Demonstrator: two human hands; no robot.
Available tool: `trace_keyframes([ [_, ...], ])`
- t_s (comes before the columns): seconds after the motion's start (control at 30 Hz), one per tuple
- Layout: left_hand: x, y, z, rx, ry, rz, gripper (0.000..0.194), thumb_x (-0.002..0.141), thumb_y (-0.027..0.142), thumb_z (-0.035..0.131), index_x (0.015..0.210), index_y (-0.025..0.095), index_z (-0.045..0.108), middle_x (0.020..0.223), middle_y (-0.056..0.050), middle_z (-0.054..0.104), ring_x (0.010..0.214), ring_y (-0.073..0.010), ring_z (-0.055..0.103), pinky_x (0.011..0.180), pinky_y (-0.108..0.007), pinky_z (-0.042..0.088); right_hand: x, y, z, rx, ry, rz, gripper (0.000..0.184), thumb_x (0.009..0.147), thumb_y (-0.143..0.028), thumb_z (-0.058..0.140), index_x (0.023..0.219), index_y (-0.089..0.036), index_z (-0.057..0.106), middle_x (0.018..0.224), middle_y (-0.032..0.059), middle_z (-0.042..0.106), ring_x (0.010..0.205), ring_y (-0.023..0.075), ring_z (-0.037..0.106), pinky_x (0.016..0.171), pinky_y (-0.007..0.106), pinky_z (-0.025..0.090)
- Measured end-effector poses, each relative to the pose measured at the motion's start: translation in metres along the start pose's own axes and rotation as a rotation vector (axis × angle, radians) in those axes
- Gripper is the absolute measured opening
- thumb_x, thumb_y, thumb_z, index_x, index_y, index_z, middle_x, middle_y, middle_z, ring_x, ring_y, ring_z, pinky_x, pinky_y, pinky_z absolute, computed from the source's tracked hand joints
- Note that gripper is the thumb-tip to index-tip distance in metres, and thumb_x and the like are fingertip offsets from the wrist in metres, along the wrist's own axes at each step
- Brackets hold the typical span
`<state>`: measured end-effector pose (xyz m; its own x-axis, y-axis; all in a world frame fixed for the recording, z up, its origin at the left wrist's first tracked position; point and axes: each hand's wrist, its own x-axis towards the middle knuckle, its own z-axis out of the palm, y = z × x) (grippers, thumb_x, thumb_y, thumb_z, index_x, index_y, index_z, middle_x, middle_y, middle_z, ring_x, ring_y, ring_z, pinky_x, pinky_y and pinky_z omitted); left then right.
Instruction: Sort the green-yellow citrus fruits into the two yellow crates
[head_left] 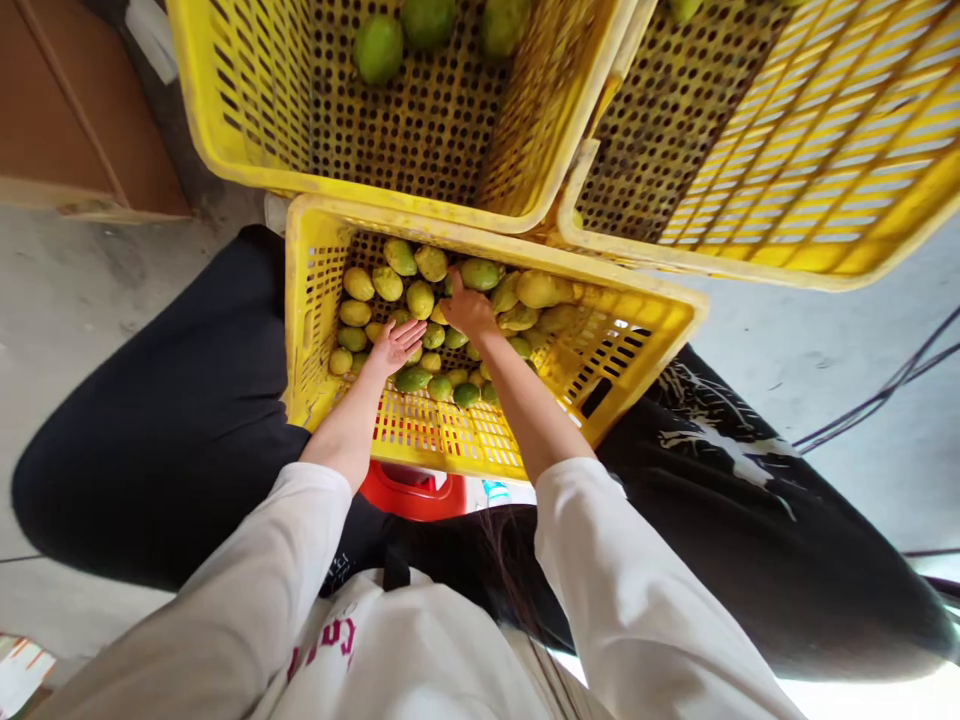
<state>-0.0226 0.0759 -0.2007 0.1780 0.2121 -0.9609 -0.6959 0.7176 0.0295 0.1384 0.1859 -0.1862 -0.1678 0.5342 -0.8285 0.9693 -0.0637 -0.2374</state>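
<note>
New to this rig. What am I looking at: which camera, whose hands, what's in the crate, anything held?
There is no robot here, just a person's bare hands. The single picture comes from a camera worn on the head, looking forward and down, so the sleeves rise from the bottom edge. Between the black-clad legs sits a yellow crate of green and yellowish oval fruit. The left hand is open, palm up, with nothing in it. The right hand reaches among the fruit, index finger out; whether it grips one is unclear. Beyond are two larger-looking crates, also holding some fruit.
</note>
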Motion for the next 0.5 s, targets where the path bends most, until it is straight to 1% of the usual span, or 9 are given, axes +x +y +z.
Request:
trace_keyframes([
  [0.07, 0.002, -0.001, -0.006, -0.031, -0.046, -0.033, 0.056, 0.106, 0.045, 0.035, 0.148, 0.02, 0.061, 0.153, -0.012, 0.063, 0.153, -0.0221, 0.048, 0.122, -0.04, 0.04, 0.005, -0.003, 0.007, 0.041, 0.033, 0.033, 0.079, 0.108, -0.045, 0.047, 0.167, 0.0, 0.019, 0.117, 0.0311, 0.072, 0.119, 0.0448, 0.068, 0.098, 0.054, 0.049],
  [0.13, -0.001, -0.001, -0.014, -0.052, -0.121, -0.085, 0.059, 0.106, 0.049, 0.033, 0.154, 0.022, 0.055, 0.159, -0.011, 0.058, 0.156, -0.023, 0.043, 0.124, -0.044, 0.037, 0.012, -0.005, 0.012, 0.098, 0.022, 0.06, 0.081, 0.108, -0.048, 0.048, 0.167, 0.0, 0.019, 0.117, 0.0315, 0.071, 0.124, 0.0461, 0.065, 0.102, 0.057, 0.047],
  [0.2, -0.009, -0.002, -0.026, -0.059, -0.195, -0.133, 0.062, 0.106, 0.052, 0.03, 0.158, 0.024, 0.049, 0.164, -0.009, 0.053, 0.158, -0.0243, 0.039, 0.124, -0.047, 0.036, 0.019, -0.005, 0.017, 0.16, -0.009, 0.077, 0.082, 0.108, -0.049, 0.05, 0.167, -0.001, 0.019, 0.118, 0.0307, 0.07, 0.129, 0.0463, 0.063, 0.105, 0.059, 0.044],
  [0.27, -0.02, -0.007, -0.037, -0.039, -0.244, -0.167, 0.064, 0.105, 0.053, 0.031, 0.159, 0.025, 0.048, 0.167, -0.008, 0.049, 0.158, -0.0251, 0.039, 0.123, -0.046, 0.037, 0.024, -0.002, 0.022, 0.223, -0.002, 0.085, 0.084, 0.106, -0.05, 0.054, 0.168, -0.004, 0.019, 0.12, 0.0292, 0.068, 0.131, 0.0462, 0.062, 0.107, 0.061, 0.043],
  [0.3, -0.025, -0.011, -0.043, -0.017, -0.258, -0.183, 0.063, 0.104, 0.053, 0.031, 0.159, 0.025, 0.048, 0.167, -0.008, 0.049, 0.157, -0.0249, 0.04, 0.122, -0.045, 0.038, 0.026, 0.0, 0.024, 0.26, 0.019, 0.078, 0.085, 0.105, -0.051, 0.056, 0.168, -0.007, 0.02, 0.121, 0.0282, 0.068, 0.131, 0.0461, 0.062, 0.107, 0.062, 0.044],
  [0.37, -0.033, -0.019, -0.052, 0.039, -0.278, -0.237, 0.06, 0.104, 0.052, 0.032, 0.156, 0.028, 0.051, 0.162, -0.008, 0.055, 0.155, -0.0245, 0.043, 0.12, -0.048, 0.04, 0.028, 0.005, 0.03, 0.356, 0.079, 0.024, 0.088, 0.101, -0.055, 0.061, 0.169, -0.013, 0.022, 0.122, 0.0256, 0.068, 0.13, 0.0458, 0.063, 0.106, 0.063, 0.047],
  [0.43, -0.036, -0.024, -0.058, 0.076, -0.296, -0.298, 0.058, 0.104, 0.052, 0.033, 0.152, 0.028, 0.054, 0.153, -0.009, 0.063, 0.151, -0.0251, 0.048, 0.116, -0.051, 0.043, 0.029, 0.008, 0.036, 0.473, 0.123, -0.085, 0.09, 0.098, -0.057, 0.066, 0.168, -0.019, 0.025, 0.121, 0.0229, 0.067, 0.13, 0.0458, 0.063, 0.106, 0.064, 0.049],
  [0.5, -0.035, -0.025, -0.061, 0.099, -0.308, -0.368, 0.058, 0.104, 0.053, 0.033, 0.147, 0.023, 0.058, 0.14, -0.012, 0.071, 0.14, -0.0268, 0.058, 0.111, -0.052, 0.046, 0.03, 0.009, 0.041, 0.56, 0.165, -0.181, 0.088, 0.096, -0.057, 0.068, 0.167, -0.024, 0.027, 0.121, 0.0207, 0.066, 0.131, 0.0457, 0.062, 0.106, 0.066, 0.05],
])
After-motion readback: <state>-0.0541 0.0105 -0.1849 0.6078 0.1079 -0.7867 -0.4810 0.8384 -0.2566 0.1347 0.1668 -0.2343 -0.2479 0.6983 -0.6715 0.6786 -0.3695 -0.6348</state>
